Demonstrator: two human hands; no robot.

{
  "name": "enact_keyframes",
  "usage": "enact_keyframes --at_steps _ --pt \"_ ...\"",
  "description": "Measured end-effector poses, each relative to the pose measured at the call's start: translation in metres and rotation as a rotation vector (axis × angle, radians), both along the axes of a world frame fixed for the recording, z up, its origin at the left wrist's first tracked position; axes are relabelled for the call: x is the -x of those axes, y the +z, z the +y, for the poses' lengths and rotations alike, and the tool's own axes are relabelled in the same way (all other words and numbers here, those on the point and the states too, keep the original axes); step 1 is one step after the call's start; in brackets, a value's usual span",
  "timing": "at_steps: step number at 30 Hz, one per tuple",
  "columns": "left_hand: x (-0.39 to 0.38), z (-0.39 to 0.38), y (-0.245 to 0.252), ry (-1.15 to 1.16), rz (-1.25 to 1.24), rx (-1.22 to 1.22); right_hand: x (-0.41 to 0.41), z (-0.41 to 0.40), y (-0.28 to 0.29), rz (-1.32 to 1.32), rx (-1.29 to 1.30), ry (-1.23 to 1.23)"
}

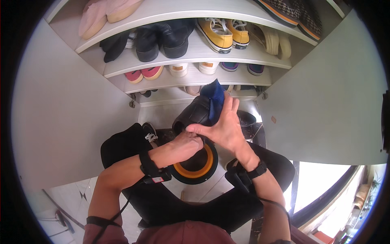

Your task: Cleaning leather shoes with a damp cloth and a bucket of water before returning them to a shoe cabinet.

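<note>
A black leather shoe (192, 113) is held up in front of me, above a round basin with an orange inner ring (210, 155). My left hand (186, 145) holds the shoe at its near end; its fingers are mostly hidden, so whether they reach inside I cannot tell. A dark blue cloth (215, 99) lies against the shoe's far right side. My right hand (227, 128) grips this cloth and presses it to the leather, its thumb stretched across toward my left hand.
Ahead stands a cabinet with shoes on white shelves (195, 62), including yellow sneakers (218, 36) and black boots (173, 39). Its left door (67, 113) and right door (329, 109) stand open on both sides. Another dark shoe (247, 118) is on the floor at right.
</note>
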State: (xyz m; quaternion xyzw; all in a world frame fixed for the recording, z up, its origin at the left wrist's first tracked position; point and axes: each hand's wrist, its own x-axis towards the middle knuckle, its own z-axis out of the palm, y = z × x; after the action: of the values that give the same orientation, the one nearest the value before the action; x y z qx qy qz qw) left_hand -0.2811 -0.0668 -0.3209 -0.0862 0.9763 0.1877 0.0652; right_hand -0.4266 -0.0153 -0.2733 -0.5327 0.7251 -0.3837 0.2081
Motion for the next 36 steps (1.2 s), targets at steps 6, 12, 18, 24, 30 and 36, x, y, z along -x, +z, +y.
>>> enact_keyframes --at_steps 6,12,18,24,30,36 --pt "0.001 0.005 -0.020 0.113 0.317 -0.189 -0.014 0.001 -0.010 0.126 0.128 -0.027" --pt "0.013 -0.002 0.005 0.163 0.167 -0.431 0.006 -0.005 -0.027 0.063 0.191 -0.162" --pt "0.030 -0.007 0.029 0.777 0.375 -2.167 0.002 0.003 -0.032 0.020 0.244 -0.186" --pt "0.037 -0.003 0.006 1.265 0.773 -1.839 -0.016 0.006 -0.025 -0.056 0.292 -0.089" --pt "0.032 -0.019 0.032 1.000 0.682 -2.275 -0.018 0.010 -0.031 -0.076 0.318 0.000" --pt "0.023 -0.026 0.017 0.961 0.660 -2.255 -0.014 0.023 -0.023 0.040 0.224 0.220"
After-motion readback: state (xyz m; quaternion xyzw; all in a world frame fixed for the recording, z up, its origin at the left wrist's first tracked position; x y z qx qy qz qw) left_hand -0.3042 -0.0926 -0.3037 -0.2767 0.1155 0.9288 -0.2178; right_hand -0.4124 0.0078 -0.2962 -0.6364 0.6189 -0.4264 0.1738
